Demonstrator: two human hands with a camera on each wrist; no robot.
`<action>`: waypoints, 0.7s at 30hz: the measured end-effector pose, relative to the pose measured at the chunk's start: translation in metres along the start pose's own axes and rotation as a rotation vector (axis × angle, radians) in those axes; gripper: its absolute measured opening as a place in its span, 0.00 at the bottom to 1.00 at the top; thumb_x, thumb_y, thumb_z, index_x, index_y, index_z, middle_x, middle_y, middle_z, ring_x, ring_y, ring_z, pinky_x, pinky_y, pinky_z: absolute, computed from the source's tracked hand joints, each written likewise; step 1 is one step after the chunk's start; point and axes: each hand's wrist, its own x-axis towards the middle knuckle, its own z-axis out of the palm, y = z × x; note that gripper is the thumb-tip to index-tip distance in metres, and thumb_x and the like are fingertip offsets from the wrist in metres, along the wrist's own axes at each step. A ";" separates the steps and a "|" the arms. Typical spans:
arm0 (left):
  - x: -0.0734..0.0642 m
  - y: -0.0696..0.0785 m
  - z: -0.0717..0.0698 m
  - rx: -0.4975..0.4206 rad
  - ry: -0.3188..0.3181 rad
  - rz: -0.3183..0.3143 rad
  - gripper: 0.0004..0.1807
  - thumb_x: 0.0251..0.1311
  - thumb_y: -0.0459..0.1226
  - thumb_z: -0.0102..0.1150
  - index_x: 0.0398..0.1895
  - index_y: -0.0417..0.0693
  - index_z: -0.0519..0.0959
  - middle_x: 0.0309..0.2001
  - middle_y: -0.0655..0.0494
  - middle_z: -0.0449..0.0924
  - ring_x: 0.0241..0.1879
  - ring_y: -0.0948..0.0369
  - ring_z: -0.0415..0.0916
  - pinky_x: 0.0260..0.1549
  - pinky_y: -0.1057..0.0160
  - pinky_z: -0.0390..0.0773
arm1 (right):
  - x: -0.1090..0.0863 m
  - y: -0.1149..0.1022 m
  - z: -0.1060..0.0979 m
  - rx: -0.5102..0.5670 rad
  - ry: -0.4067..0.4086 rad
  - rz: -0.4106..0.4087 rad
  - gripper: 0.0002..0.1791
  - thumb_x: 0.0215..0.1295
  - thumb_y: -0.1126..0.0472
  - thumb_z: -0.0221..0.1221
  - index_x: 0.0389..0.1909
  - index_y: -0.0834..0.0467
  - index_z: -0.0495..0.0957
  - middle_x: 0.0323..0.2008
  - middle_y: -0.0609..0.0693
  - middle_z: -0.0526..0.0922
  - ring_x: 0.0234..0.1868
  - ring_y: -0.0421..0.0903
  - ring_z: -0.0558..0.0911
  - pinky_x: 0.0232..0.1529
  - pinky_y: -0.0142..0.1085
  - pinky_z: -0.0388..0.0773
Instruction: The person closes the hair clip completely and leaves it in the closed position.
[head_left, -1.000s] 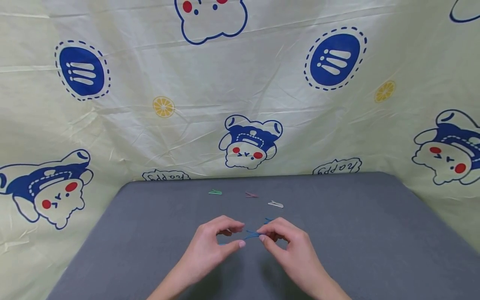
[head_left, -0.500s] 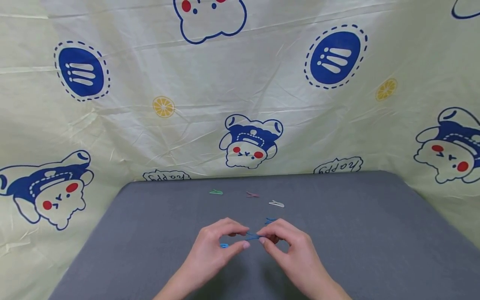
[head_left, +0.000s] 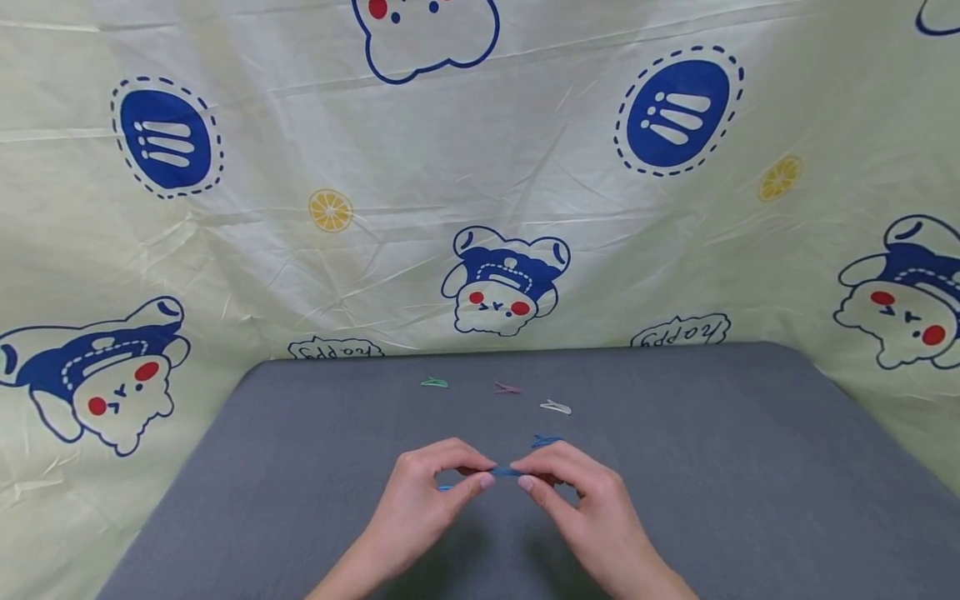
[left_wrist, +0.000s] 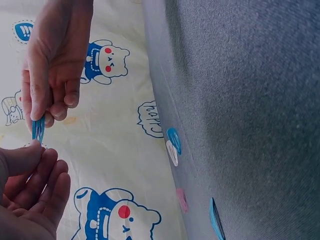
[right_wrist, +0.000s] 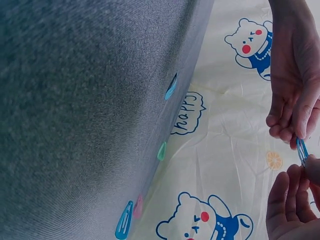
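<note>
Hair clip, slim, elongated, blue; held above grey cloth-covered table, midway between bare left hand and bare right hand, neither nearer; long axis crosswise, one hand's fingertips to the other's; left thumb and fingers pinching its left end, right thumb and fingers its right; second blue hair clip, slim, on table, just beyond right hand

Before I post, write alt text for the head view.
A left hand and a right hand pinch a blue hair clip between them over a gray table. Beyond lie a green clip, a pink clip, a white clip and a second blue clip; a third blue clip is mostly hidden by the left hand. A pale cloth with cartoon prints hangs behind.
</note>
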 end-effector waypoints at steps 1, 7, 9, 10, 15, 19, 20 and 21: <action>0.000 0.000 0.001 -0.004 0.004 0.003 0.06 0.59 0.36 0.69 0.35 0.60 0.87 0.34 0.69 0.84 0.35 0.66 0.78 0.35 0.64 0.76 | 0.000 0.000 0.000 0.011 0.009 0.007 0.10 0.66 0.60 0.63 0.44 0.43 0.85 0.41 0.37 0.83 0.41 0.39 0.79 0.42 0.33 0.79; 0.000 -0.002 0.002 -0.038 -0.009 -0.022 0.07 0.60 0.36 0.67 0.34 0.63 0.85 0.33 0.68 0.83 0.35 0.65 0.78 0.36 0.62 0.77 | 0.000 0.005 0.001 0.129 0.016 0.065 0.10 0.65 0.62 0.64 0.44 0.45 0.85 0.40 0.41 0.84 0.41 0.43 0.80 0.42 0.35 0.80; -0.001 -0.003 0.002 -0.051 -0.022 -0.040 0.08 0.60 0.36 0.67 0.34 0.63 0.85 0.33 0.67 0.83 0.35 0.65 0.78 0.37 0.63 0.77 | 0.000 0.006 0.001 0.180 -0.005 0.102 0.09 0.66 0.62 0.63 0.43 0.47 0.85 0.41 0.43 0.84 0.40 0.44 0.80 0.42 0.36 0.80; -0.001 -0.003 0.002 -0.061 -0.029 -0.053 0.08 0.61 0.35 0.67 0.34 0.63 0.85 0.33 0.67 0.83 0.35 0.64 0.78 0.37 0.63 0.77 | 0.000 0.006 0.000 0.203 -0.017 0.117 0.09 0.66 0.62 0.62 0.44 0.48 0.85 0.41 0.45 0.84 0.40 0.45 0.80 0.41 0.36 0.80; -0.001 -0.005 0.002 -0.140 -0.077 -0.089 0.03 0.63 0.38 0.65 0.36 0.58 0.85 0.33 0.63 0.83 0.35 0.61 0.77 0.37 0.62 0.77 | 0.001 0.009 -0.002 0.294 -0.081 0.147 0.07 0.68 0.62 0.61 0.43 0.53 0.85 0.41 0.50 0.83 0.38 0.48 0.79 0.40 0.36 0.80; 0.000 -0.008 0.002 -0.253 -0.135 -0.075 0.03 0.64 0.38 0.63 0.37 0.50 0.85 0.33 0.56 0.82 0.34 0.60 0.75 0.36 0.63 0.76 | 0.003 0.013 -0.004 0.355 -0.142 0.093 0.07 0.69 0.66 0.59 0.43 0.56 0.83 0.36 0.53 0.82 0.34 0.47 0.78 0.37 0.37 0.79; 0.000 -0.008 0.002 -0.275 -0.147 -0.064 0.03 0.64 0.37 0.63 0.37 0.48 0.84 0.33 0.54 0.82 0.34 0.60 0.75 0.36 0.63 0.76 | 0.003 0.014 -0.004 0.369 -0.156 0.075 0.07 0.69 0.67 0.58 0.42 0.58 0.83 0.35 0.54 0.81 0.33 0.48 0.78 0.36 0.37 0.79; 0.001 -0.009 0.002 -0.296 -0.156 -0.057 0.04 0.64 0.36 0.63 0.37 0.47 0.84 0.33 0.53 0.81 0.34 0.60 0.74 0.35 0.64 0.76 | 0.004 0.015 -0.004 0.382 -0.167 0.070 0.06 0.69 0.68 0.58 0.42 0.58 0.83 0.33 0.55 0.81 0.33 0.48 0.78 0.36 0.37 0.80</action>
